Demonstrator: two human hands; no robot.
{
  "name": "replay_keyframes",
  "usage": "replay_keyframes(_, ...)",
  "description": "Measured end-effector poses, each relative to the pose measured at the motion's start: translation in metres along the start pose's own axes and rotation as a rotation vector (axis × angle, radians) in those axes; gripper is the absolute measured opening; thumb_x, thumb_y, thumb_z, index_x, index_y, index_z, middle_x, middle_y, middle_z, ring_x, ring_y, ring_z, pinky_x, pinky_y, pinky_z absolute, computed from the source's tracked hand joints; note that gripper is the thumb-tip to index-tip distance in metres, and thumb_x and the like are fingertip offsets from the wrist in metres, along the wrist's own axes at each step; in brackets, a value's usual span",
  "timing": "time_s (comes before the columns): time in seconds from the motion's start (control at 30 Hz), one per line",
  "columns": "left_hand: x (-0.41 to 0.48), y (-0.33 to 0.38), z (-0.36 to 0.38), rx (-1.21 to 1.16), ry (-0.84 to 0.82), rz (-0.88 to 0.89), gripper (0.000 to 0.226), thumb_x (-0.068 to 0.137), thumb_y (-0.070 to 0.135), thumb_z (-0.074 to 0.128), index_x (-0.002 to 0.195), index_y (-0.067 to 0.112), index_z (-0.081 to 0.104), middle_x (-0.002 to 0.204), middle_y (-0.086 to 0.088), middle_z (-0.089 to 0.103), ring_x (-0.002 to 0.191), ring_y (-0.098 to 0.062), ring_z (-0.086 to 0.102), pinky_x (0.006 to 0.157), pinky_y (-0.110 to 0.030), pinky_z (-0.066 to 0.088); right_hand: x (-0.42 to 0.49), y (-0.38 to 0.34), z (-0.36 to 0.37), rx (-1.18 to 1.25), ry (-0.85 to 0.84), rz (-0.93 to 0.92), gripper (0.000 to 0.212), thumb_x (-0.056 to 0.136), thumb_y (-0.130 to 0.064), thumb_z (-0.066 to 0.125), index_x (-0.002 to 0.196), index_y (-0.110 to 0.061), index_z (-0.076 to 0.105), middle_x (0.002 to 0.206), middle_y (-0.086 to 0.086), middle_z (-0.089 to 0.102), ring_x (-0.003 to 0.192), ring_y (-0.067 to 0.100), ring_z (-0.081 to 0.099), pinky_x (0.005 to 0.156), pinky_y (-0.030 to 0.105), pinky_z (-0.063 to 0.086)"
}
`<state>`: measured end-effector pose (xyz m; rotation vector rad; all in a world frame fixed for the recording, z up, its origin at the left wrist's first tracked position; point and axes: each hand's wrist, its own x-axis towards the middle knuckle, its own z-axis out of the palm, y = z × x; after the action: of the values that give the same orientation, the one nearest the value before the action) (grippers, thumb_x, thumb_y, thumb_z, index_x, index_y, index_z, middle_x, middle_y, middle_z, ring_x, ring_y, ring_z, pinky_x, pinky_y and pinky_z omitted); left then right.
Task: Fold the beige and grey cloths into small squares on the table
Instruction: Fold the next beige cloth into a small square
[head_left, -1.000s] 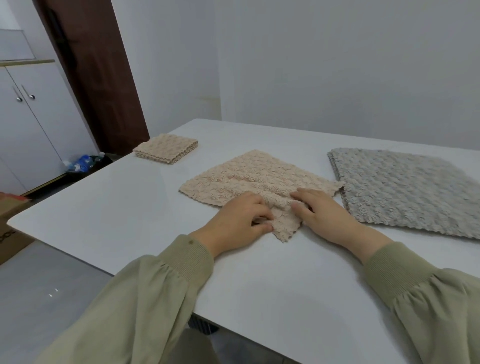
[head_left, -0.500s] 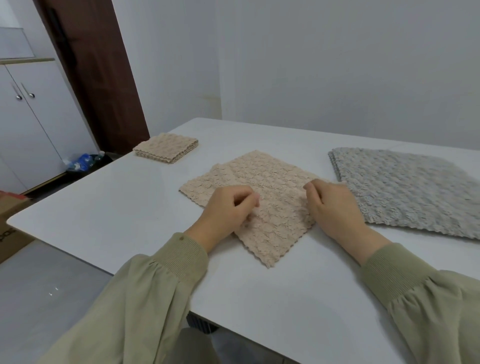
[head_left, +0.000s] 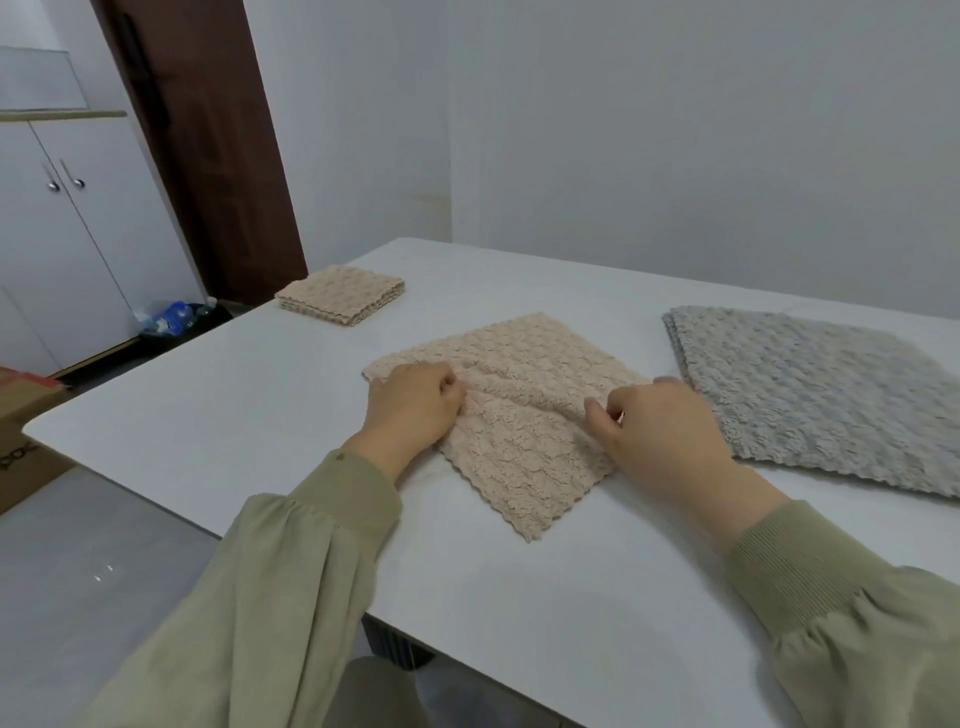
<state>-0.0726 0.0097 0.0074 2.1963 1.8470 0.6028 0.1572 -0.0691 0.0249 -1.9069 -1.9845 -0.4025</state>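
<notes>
A beige textured cloth (head_left: 524, 415) lies spread on the white table (head_left: 249, 415), one corner pointing toward me. My left hand (head_left: 415, 410) grips its left side with curled fingers. At the cloth's right side my right hand (head_left: 660, 431) pinches the fabric, and a raised ridge runs between the two hands. To the right sits a stack of flat grey cloths (head_left: 826, 395). A small folded stack of beige cloths (head_left: 340, 293) rests at the table's far left corner.
The table's left edge drops to a grey floor. A cardboard box (head_left: 23, 441) stands at the far left, with white cabinets (head_left: 62, 234) and a dark brown door (head_left: 208, 156) behind. A white wall runs close behind the table.
Both hands moved apart from the cloth's near corner to its left and right sides. The cloth's near corner slid toward me, and a ridge has lifted between the hands.
</notes>
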Motion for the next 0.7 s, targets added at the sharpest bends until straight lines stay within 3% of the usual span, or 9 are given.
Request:
replay_keyframes(0.03,0.002,-0.002,-0.003,-0.059,0.060,-0.028,0.036,0.096,0.039,0.037,0.081,0.019,0.063,0.087,0.001,0.066,0.093,-0.025,0.058,0.091,-0.045,0.044,-0.001,-0.003,-0.002,0.035,0.035,0.011,0.049,0.094,-0.039,0.040,0.066,-0.006,0.063,0.052,0.008,0.057,0.067,0.027,0.056,0.066,0.029,0.030)
replay_keyframes(0.1,0.007,-0.009,-0.004,-0.093,0.150,-0.080,0.041,0.096,0.035,0.038,0.070,0.011,0.060,0.074,-0.004,0.062,0.081,-0.028,0.058,0.077,-0.039,0.049,0.002,-0.007,0.001,0.055,0.077,-0.025,0.044,0.094,-0.035,0.038,0.070,-0.007,0.063,0.059,0.007,0.061,0.067,0.027,0.056,0.071,0.026,0.032)
replay_keyframes(0.23,0.018,-0.019,-0.001,-0.003,0.160,-0.146,0.031,0.094,0.034,0.039,0.099,0.019,0.065,0.104,-0.002,0.064,0.103,-0.026,0.054,0.091,-0.043,0.043,0.013,-0.009,0.011,0.029,-0.170,-0.073,0.041,0.095,-0.041,0.033,0.119,-0.017,0.056,0.114,0.005,0.061,0.105,0.024,0.053,0.094,0.039,0.041)
replay_keyframes(0.3,0.023,-0.019,0.000,0.054,0.080,-0.135,0.033,0.093,0.035,0.040,0.114,0.021,0.060,0.119,-0.002,0.059,0.114,-0.026,0.049,0.100,-0.045,0.036,0.017,-0.008,0.010,-0.006,-0.260,-0.095,0.042,0.095,-0.046,0.032,0.109,-0.017,0.058,0.103,0.005,0.061,0.100,0.023,0.054,0.082,0.035,0.044)
replay_keyframes(0.37,0.028,-0.020,-0.003,0.113,0.021,-0.110,0.034,0.093,0.035,0.042,0.122,0.022,0.055,0.125,-0.002,0.055,0.118,-0.026,0.046,0.102,-0.045,0.034,0.023,-0.011,0.000,-0.043,-0.284,-0.093,0.043,0.093,-0.048,0.037,0.079,-0.014,0.058,0.075,0.004,0.060,0.073,0.020,0.056,0.059,0.028,0.040)
replay_keyframes(0.43,0.034,-0.022,-0.007,0.123,-0.022,-0.115,0.034,0.094,0.032,0.041,0.125,0.023,0.052,0.127,-0.001,0.053,0.118,-0.025,0.046,0.103,-0.045,0.033,0.029,-0.018,-0.013,-0.079,-0.317,-0.093,0.048,0.090,-0.049,0.041,0.059,-0.014,0.046,0.055,0.000,0.049,0.051,0.016,0.045,0.047,0.024,0.033)
replay_keyframes(0.5,0.041,-0.024,-0.008,0.091,-0.042,-0.115,0.034,0.095,0.032,0.039,0.126,0.025,0.051,0.128,0.001,0.054,0.119,-0.023,0.047,0.105,-0.046,0.030,0.035,-0.024,-0.023,-0.039,-0.398,-0.101,0.050,0.089,-0.048,0.046,0.053,-0.015,0.040,0.047,-0.002,0.044,0.043,0.014,0.039,0.046,0.022,0.034)
replay_keyframes(0.6,0.051,-0.027,-0.004,-0.030,-0.033,-0.071,0.032,0.096,0.044,0.038,0.116,0.027,0.058,0.117,0.007,0.059,0.112,-0.019,0.051,0.105,-0.049,0.030,0.045,-0.033,-0.032,0.137,-0.621,-0.062,0.048,0.091,-0.041,0.050,0.053,-0.012,0.053,0.046,-0.002,0.057,0.039,0.012,0.050,0.049,0.021,0.042)
replay_keyframes(0.7,0.061,-0.036,0.000,-0.053,-0.026,0.024,0.031,0.096,0.040,0.043,0.119,0.026,0.058,0.123,0.005,0.058,0.114,-0.018,0.051,0.106,-0.046,0.032,0.067,-0.033,-0.022,0.200,-0.546,-0.008,0.042,0.093,-0.033,0.049,0.061,-0.008,0.059,0.052,0.001,0.060,0.046,0.016,0.054,0.057,0.027,0.051)
